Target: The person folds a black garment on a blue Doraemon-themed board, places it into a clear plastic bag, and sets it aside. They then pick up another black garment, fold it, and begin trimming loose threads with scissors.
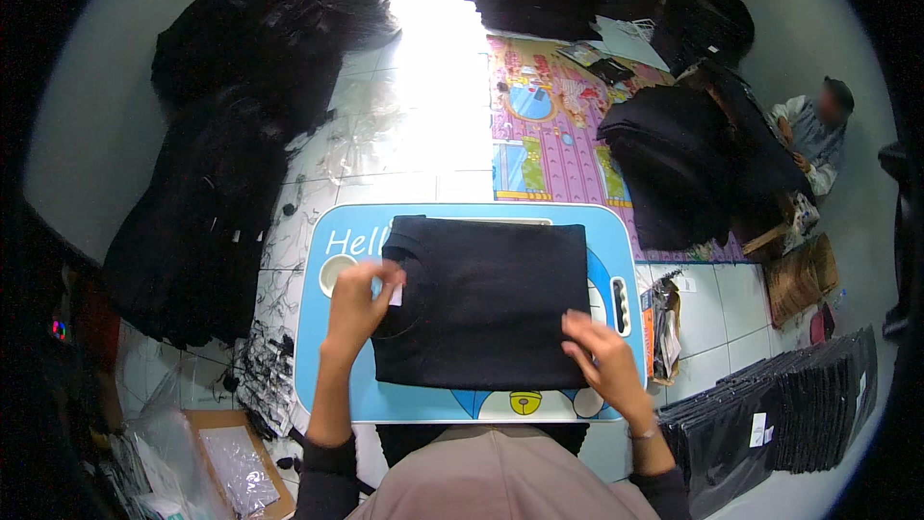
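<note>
From where I stand, a folded black cloth garment lies flat in a broad rectangle on a low, smooth, light-blue table with rounded corners and a pale rim. The cloth is matte and soft, with slight creases, and a curved neckline shows toward its left end. The tabletop has a round white recess near its left edge, a slot-shaped white-edged handle at the right, and a printed yellow bell at the near side. The person's left hand is at the neckline, fingers curled in toward the thumb, with a small white rectangular label right by the fingertips; the hand is blurred, so I cannot tell whether it pinches the label. The right hand is at the garment's right edge, fingers loosely bent and thumb standing apart from them, with nothing gripped between. White glossy tiles and a pink patterned mat stretch beyond the table. Slumped heaps of dark fabric rise on the left, and flat black packs in shiny clear plastic lean in a row on the right.
</note>
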`<state>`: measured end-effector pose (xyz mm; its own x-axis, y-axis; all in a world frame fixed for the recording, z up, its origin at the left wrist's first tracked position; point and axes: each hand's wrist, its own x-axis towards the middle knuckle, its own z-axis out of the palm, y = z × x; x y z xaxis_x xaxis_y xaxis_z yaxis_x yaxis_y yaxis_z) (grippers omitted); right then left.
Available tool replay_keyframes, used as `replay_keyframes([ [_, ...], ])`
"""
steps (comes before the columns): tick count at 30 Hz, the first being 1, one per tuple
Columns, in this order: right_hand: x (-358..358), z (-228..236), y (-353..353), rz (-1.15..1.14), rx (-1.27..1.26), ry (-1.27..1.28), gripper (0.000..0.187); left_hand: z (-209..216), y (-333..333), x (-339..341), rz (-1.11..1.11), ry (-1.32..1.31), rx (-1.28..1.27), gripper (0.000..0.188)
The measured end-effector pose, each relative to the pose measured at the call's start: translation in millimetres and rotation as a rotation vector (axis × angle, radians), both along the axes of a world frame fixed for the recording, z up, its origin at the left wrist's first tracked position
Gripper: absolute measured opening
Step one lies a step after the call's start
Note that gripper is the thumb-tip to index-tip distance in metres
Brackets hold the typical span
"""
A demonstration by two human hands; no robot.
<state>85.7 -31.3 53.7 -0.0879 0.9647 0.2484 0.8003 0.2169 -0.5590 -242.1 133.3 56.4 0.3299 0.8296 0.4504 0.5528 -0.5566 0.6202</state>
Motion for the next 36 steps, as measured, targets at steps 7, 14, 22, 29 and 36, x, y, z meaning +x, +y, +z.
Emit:
replay_keyframes([
  [7, -22.2, -41.5, 59.5, -0.164, 0.042, -0.438, 0.053, -54.2, 92.0, 64.3, 0.440, 0.080, 0.191, 0.021],
  [14, 36.2, -33.8, 158.2, -0.219, 0.186, -0.313, 0.035, -72.7, 95.3, 35.8, 0.347, -0.249, -0.236, 0.018],
  [22, 68.2, -36.6, 194.9, -0.131, 0.209, -0.115, 0.024, -80.5, 92.8, 45.3, 0.380, -0.065, 0.030, 0.014],
  [29, 47.7, -82.6, 194.9, -0.277, 0.238, -0.102, 0.034, -72.0, 93.1, 46.2, 0.315, 0.178, 0.117, 0.016],
  [36, 56.9, -75.6, 192.2, -0.183, 0.265, -0.068, 0.034, -82.9, 112.1, 46.8, 0.336, 0.249, -0.023, 0.032],
])
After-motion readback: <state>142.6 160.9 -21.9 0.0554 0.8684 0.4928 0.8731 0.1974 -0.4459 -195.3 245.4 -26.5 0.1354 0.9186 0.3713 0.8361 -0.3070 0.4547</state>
